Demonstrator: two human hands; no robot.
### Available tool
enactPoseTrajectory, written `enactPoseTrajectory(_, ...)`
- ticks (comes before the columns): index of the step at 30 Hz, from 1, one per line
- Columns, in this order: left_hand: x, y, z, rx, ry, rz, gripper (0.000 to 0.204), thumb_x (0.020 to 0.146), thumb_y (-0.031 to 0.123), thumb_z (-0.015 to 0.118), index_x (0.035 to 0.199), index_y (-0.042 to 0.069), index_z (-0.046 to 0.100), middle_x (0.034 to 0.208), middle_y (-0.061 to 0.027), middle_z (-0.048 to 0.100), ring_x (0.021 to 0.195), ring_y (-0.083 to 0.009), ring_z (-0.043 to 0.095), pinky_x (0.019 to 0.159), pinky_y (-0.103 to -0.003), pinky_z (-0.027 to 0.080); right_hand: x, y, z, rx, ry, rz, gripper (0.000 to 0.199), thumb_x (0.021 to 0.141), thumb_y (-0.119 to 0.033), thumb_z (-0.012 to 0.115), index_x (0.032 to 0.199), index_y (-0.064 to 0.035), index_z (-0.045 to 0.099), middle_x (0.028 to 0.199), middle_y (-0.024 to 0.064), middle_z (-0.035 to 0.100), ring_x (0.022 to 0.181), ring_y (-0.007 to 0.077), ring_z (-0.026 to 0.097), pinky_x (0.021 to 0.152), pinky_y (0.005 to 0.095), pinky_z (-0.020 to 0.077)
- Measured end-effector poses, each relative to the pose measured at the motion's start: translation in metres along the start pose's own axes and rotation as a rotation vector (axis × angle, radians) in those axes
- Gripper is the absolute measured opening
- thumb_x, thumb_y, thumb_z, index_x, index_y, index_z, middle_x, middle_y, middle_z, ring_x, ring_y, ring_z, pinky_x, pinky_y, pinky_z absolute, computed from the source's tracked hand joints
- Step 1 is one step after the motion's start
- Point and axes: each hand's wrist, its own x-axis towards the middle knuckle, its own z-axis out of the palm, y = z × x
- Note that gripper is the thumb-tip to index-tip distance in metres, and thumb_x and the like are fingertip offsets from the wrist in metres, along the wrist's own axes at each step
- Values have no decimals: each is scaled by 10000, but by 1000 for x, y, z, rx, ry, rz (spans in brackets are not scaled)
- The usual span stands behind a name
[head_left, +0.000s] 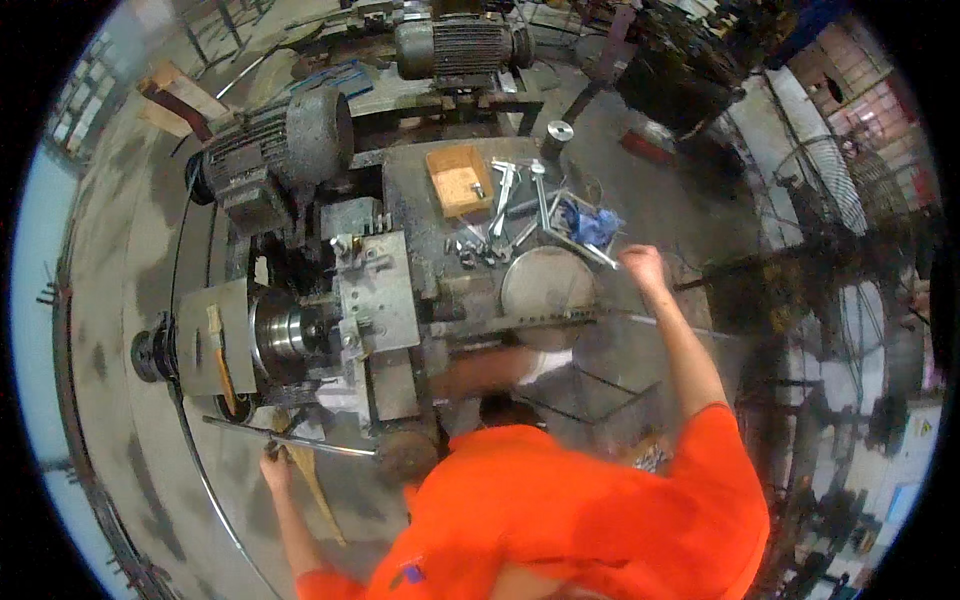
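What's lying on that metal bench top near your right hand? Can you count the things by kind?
Orange tray: 1
Long wrenches: 2, lying side by side
Round metal disc: 1
Blue rag: 1
Metal cylinder: 1, at the far edge
Small bolts or sockets: a cluster, too small to count
Total: 6 things, plus the cluster.
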Motion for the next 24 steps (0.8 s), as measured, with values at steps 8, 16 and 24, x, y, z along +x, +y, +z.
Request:
enactPoseTrajectory(8, -91, 56, -1, -6, -75, -24, 356, 824, 106, 580, 1125, -57, 486, 735, -98, 603, 577, -146, 584, 472, -255, 476, 113, -99, 138, -700, -540, -271, 378, 674, -254, 554, 980, -56, 653, 1045, 169, 609, 975, 281, 591, 829, 357, 477)
enactPoseTrajectory(16, -168, 57, 0, 152, 55, -80, 321, 774, 104, 573, 1035, -81, 546, 740, -99, 597, 542, -152, 588, 459, -259, 450, 152, -99, 142, -456, -560, 53, 428, 730, -327, 524, 1067, -72, 591, 1171, 137, 556, 1079, 269, 540, 894, 345, 436)
enactPoseTrajectory(24, -177, 28, 29, 20, 67, -202, 266, 820, 108, 541, 1029, -56, 546, 745, -131, 626, 520, -180, 613, 432, -247, 445, 172, -83, 122, -110, -263, 120, 416, 640, -314, 583, 917, -5, 615, 1016, 233, 595, 972, 374, 566, 830, 413, 456)
